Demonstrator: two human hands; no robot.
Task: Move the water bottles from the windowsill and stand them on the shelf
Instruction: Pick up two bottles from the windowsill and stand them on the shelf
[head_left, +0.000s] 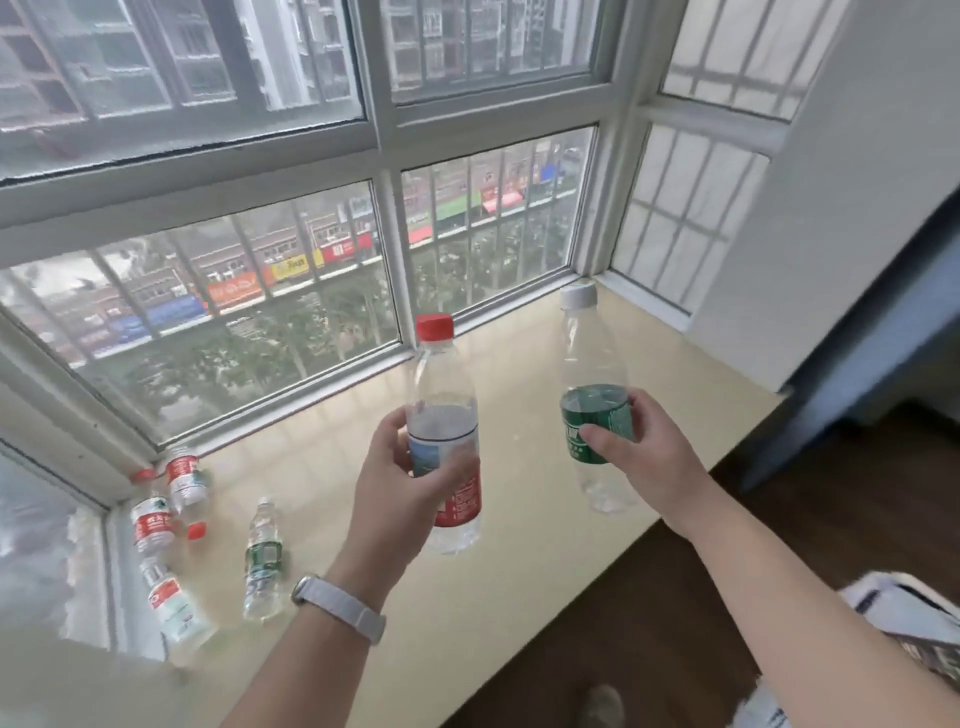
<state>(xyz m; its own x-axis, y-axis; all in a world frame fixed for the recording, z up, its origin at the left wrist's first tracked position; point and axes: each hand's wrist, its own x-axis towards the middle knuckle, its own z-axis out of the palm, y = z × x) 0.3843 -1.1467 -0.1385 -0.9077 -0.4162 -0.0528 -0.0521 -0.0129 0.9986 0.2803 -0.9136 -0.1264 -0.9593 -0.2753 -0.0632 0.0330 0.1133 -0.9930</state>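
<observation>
Above the windowsill (519, 597), the left hand (395, 499) is gripping a red-capped bottle (447, 415) upright, fingers wrapping its label. At three o'clock of it, the right hand (639, 457) is clasping a green-labelled bottle (592, 374). At eight o'clock, four more bottles (262, 561) are lying in the sill's corner.

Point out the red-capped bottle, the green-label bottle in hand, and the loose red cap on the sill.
Red-capped bottle (442, 410): head view, clear body above the label, held by the left hand.
Green-label bottle (592, 410): head view, green label band, held by the right hand.
Loose red cap (196, 530): head view, cap top.
</observation>
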